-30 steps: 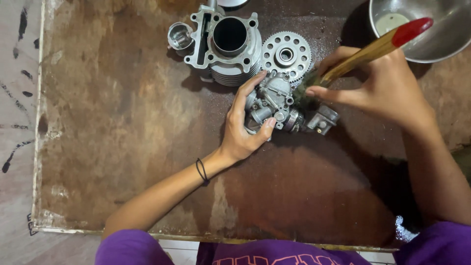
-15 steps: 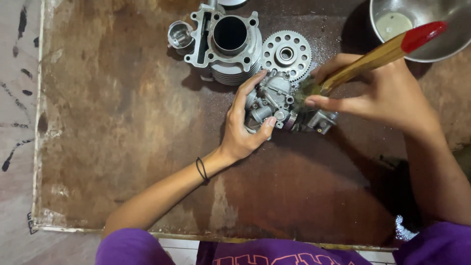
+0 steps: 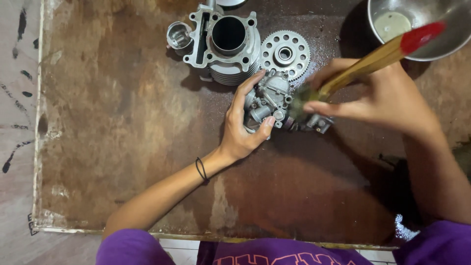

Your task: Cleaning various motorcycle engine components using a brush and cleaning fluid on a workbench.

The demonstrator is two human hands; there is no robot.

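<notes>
Fingers of left hand cup carburetor

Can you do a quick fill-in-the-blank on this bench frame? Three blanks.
1. The left hand grips the ____ on the board.
2. The right hand holds a brush with a ____ handle tip.
3. The sprocket lies right of the ____.

Missing words: carburetor; red; cylinder
</notes>
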